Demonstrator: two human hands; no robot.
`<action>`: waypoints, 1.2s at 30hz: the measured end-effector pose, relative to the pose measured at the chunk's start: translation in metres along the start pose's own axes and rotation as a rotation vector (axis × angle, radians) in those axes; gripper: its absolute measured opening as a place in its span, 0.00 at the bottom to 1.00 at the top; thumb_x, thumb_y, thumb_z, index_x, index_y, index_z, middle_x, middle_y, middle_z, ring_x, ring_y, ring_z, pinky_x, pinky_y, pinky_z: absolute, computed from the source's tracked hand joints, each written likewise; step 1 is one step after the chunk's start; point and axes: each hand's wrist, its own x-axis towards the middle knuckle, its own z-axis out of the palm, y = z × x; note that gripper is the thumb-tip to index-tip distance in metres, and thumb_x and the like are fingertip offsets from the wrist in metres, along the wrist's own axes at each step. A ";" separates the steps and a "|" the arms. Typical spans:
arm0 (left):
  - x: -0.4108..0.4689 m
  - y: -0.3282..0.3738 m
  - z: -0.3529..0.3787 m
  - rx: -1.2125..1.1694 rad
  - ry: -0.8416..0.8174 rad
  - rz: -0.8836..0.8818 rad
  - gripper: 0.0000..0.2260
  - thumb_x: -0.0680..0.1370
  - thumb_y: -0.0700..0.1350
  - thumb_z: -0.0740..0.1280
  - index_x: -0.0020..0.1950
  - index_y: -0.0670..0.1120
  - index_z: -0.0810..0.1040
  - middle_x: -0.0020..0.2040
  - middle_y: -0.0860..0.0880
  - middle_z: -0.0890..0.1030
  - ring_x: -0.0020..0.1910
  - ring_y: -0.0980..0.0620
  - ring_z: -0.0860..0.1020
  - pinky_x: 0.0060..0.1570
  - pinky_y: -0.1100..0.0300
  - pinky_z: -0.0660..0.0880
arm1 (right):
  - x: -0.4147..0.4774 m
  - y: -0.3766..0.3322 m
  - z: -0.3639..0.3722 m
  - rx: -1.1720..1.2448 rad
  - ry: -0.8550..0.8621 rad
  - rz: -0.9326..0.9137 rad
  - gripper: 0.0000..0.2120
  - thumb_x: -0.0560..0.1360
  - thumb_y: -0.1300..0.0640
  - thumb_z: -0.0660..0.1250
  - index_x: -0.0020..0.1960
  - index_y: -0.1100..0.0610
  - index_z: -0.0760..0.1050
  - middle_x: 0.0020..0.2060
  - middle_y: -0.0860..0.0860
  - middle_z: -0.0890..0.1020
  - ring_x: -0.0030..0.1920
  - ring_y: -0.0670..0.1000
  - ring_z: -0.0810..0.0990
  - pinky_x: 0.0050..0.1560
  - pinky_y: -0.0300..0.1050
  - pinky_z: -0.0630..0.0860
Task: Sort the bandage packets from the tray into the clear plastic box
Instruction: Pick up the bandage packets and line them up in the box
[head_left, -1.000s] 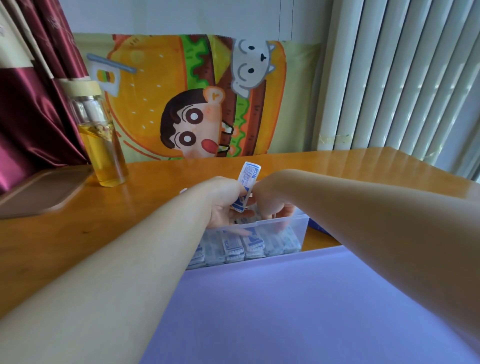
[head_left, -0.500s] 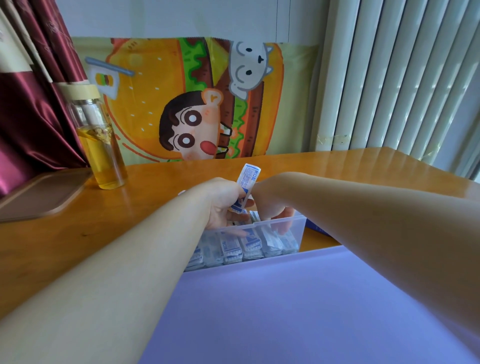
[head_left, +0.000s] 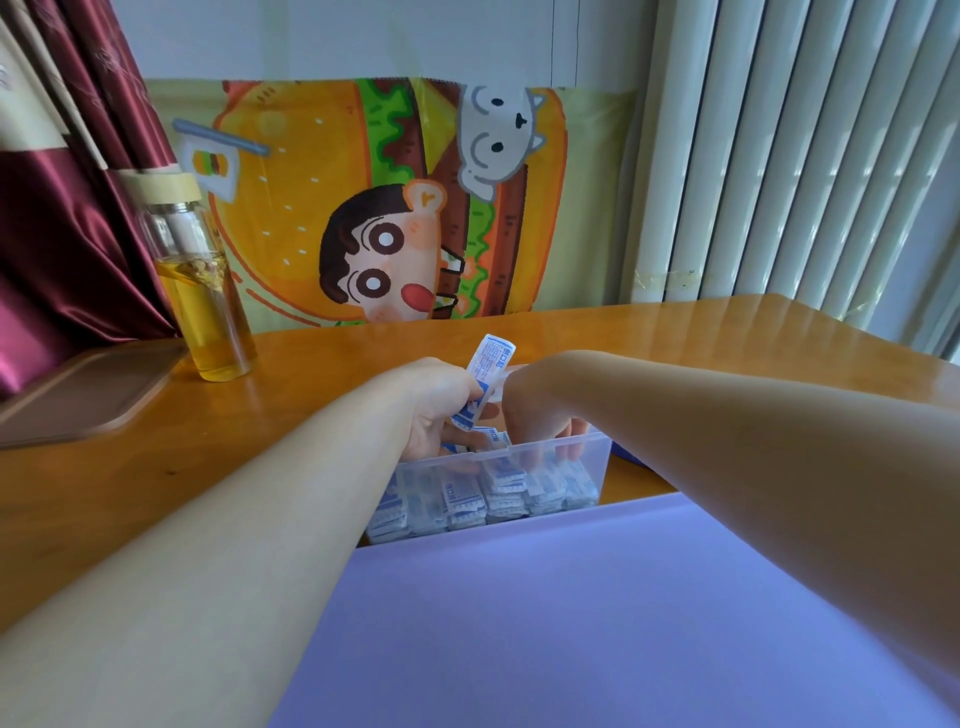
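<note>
A clear plastic box (head_left: 597, 457) stands on the wooden table in the middle of the head view, with several white-and-blue bandage packets (head_left: 498, 491) standing in a row inside it. My left hand (head_left: 441, 405) hovers over the box's left half and grips a bandage packet (head_left: 488, 364) that sticks up above the fingers. My right hand (head_left: 540, 415) reaches down into the box just to the right, its fingertips among the packets; whether it grips any is hidden. A brown tray (head_left: 83, 389) lies at the far left.
A glass bottle (head_left: 202, 291) of yellow liquid stands at the back left by a dark red curtain. A lilac sheet (head_left: 597, 623) covers the near side of the table (head_left: 270, 415). A cartoon cloth hangs on the wall behind, and vertical blinds fill the right.
Both hands stay over the box with the packet still upright in my left hand. The right fingers have shifted slightly among the packets.
</note>
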 end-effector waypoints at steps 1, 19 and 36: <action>-0.001 0.000 0.000 -0.003 -0.005 -0.008 0.11 0.82 0.39 0.55 0.61 0.47 0.73 0.42 0.45 0.79 0.37 0.48 0.78 0.43 0.48 0.76 | 0.001 0.000 0.000 0.005 0.000 0.007 0.29 0.72 0.55 0.72 0.69 0.58 0.65 0.38 0.51 0.71 0.50 0.54 0.83 0.56 0.50 0.78; -0.009 0.003 -0.002 0.011 0.036 0.035 0.11 0.82 0.39 0.55 0.61 0.46 0.72 0.41 0.46 0.79 0.43 0.48 0.77 0.44 0.51 0.75 | -0.005 0.007 -0.005 0.072 0.093 -0.093 0.17 0.75 0.57 0.68 0.61 0.62 0.74 0.45 0.52 0.80 0.45 0.51 0.84 0.49 0.43 0.79; -0.040 0.004 -0.046 0.217 0.075 0.141 0.18 0.80 0.39 0.61 0.70 0.39 0.66 0.64 0.41 0.73 0.61 0.41 0.75 0.61 0.44 0.72 | -0.005 -0.010 -0.005 0.461 0.296 -0.317 0.07 0.75 0.65 0.65 0.52 0.58 0.78 0.40 0.54 0.81 0.33 0.47 0.76 0.28 0.33 0.73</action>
